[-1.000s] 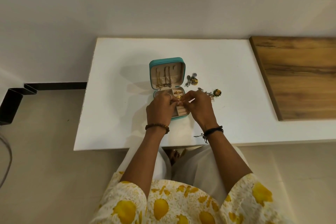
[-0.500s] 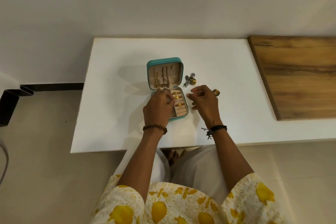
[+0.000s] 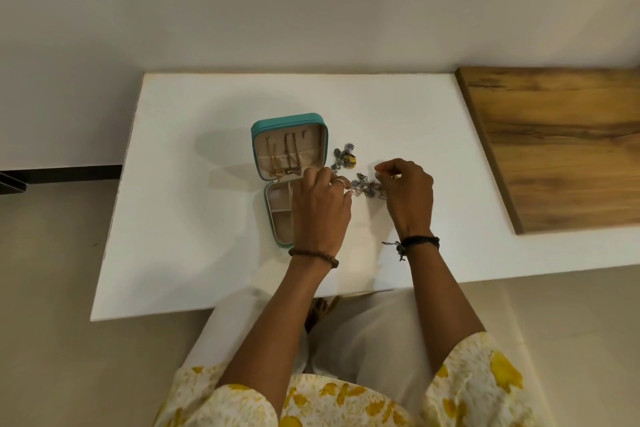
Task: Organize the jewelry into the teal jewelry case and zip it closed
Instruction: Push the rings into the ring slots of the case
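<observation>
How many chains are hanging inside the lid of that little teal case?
2 thin gold chains hang in the raised lid of the open teal zip jewelry case: one on the left, one beside it on the right. The left hand may hide others.

no writing, label, brand mark, number or sign can be read anywhere in this view.
</observation>
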Tool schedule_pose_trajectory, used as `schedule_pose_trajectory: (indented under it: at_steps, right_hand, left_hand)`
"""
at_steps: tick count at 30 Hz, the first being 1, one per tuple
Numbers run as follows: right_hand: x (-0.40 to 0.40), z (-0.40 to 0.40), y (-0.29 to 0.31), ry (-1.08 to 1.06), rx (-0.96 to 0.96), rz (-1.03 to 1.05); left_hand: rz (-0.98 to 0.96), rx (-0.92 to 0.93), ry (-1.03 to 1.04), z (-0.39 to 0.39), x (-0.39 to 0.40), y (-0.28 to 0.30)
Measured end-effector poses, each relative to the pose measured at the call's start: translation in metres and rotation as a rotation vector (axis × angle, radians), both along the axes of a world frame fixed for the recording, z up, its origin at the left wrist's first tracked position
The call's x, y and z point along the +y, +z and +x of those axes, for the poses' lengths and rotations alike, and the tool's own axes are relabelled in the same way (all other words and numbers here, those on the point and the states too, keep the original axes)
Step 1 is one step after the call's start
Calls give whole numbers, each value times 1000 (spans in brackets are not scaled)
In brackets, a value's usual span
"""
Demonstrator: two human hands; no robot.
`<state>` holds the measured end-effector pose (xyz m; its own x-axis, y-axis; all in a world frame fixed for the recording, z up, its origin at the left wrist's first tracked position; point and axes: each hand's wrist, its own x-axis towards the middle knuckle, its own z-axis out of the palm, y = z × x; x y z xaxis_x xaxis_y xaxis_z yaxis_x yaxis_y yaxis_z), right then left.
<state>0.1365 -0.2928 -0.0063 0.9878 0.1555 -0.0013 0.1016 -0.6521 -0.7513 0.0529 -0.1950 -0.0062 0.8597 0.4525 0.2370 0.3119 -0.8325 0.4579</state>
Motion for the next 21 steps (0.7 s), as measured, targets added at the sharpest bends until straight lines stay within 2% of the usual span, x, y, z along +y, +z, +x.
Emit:
schedule_pose_trajectory:
  at_steps: [5,9,16,21]
  right_hand:
    - [19,9,-9,150,-10,-144]
    - [34,14,-13,175,-43,-286]
    - [37,19,-13,185,-49,-262]
    - [34,15,-12,191,-47,-227]
  left_hand:
    - [-54,-8,23,0,5,3]
    - [-164,-52,110,-1,12,9]
    - [-434,-90,243,-5,28,15]
    - [-517,-118,317,-8,37,14]
